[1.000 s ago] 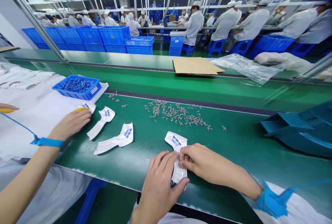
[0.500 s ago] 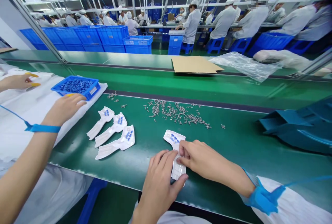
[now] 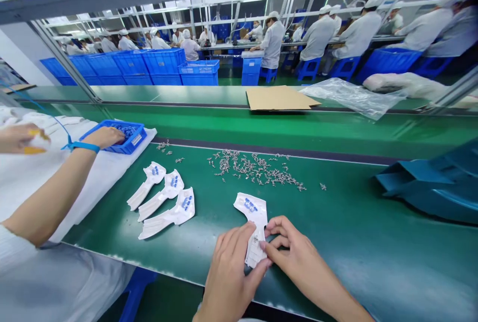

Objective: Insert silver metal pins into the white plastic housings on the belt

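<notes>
A white plastic handle shell (image 3: 252, 206) lies on the green bench before me, with small blue pieces seated in its wide upper end. My left hand (image 3: 232, 267) is closed around its lower part, fingers on the left edge and thumb near the bottom. Against the right edge, the curled fingers and thumb of my right hand (image 3: 289, 247) grip the shell. A small metal part (image 3: 256, 239) shows inside the shell between my hands. Three similar shells (image 3: 172, 183) lie to the left, also with blue pieces. Beyond my hands is a scatter of tiny metal parts (image 3: 257, 167).
At left, a co-worker's hand (image 3: 104, 137) reaches into a blue tray (image 3: 139, 139) of small blue pieces on a white cloth (image 3: 108, 172). A teal plastic scoop-like bin (image 3: 429, 182) sits at right. Cardboard (image 3: 278, 98) and clear plastic (image 3: 358, 94) lie on the far ledge.
My right hand has moved from the middle of the shell to its lower right edge, uncovering the inside. The co-worker's hand has gone into the blue tray. The view has tilted slightly.
</notes>
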The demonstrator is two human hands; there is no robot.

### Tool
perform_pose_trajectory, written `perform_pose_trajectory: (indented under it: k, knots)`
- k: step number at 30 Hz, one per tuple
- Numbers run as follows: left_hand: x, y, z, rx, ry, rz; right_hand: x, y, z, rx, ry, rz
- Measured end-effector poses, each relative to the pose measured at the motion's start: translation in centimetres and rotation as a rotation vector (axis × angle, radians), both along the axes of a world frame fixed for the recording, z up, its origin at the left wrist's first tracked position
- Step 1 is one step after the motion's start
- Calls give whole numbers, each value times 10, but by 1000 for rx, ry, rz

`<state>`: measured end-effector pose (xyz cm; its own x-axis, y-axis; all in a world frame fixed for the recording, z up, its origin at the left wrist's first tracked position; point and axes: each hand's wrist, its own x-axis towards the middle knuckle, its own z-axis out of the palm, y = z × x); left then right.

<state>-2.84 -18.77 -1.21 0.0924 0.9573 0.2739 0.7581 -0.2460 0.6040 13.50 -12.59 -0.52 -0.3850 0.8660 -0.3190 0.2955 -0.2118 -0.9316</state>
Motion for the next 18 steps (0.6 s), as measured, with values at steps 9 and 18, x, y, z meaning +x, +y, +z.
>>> perform_pose_trajectory:
  k: [9, 18]
  knots:
    - [-112, 6, 3, 269, 335, 369, 23, 75, 18, -42, 162, -87]
    - [-130, -16, -35, 337, 590, 336, 62, 240, 30, 305, 0, -447]
